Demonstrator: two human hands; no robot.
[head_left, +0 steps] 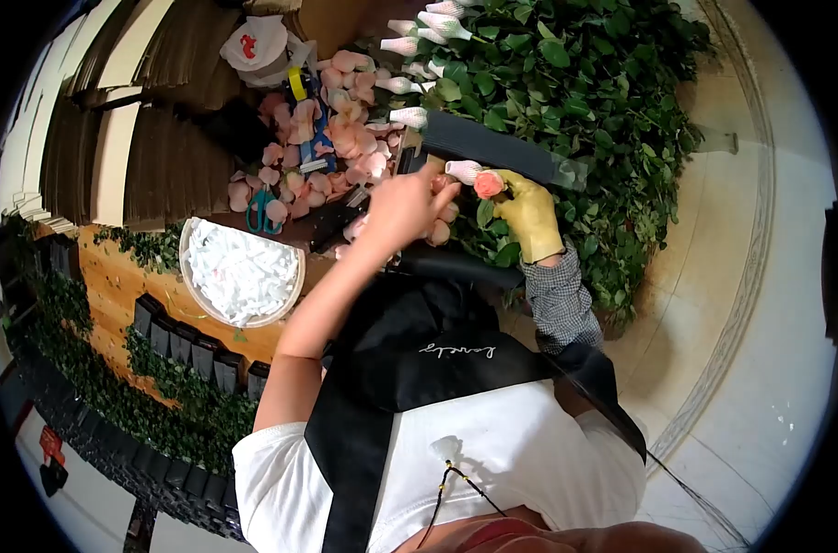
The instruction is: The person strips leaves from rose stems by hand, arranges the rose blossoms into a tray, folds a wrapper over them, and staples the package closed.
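Observation:
In my right hand, which wears a yellow glove, is a pink rose, gripped just below its bloom, with a few green leaves beneath. My bare left hand reaches toward the rose from the left with its fingers apart; pink petals show around and between them. A rose bud in a white net sleeve lies between my left fingertips and the pink rose. Behind both hands is a dark ridged pad with a clear edge at its right end. More net-sleeved roses lie beyond it.
Leafy rose stems are heaped at the right. Pink petals lie scattered by teal scissors and a yellow tape roll. A tub of white net sleeves stands at left, below stacked cardboard.

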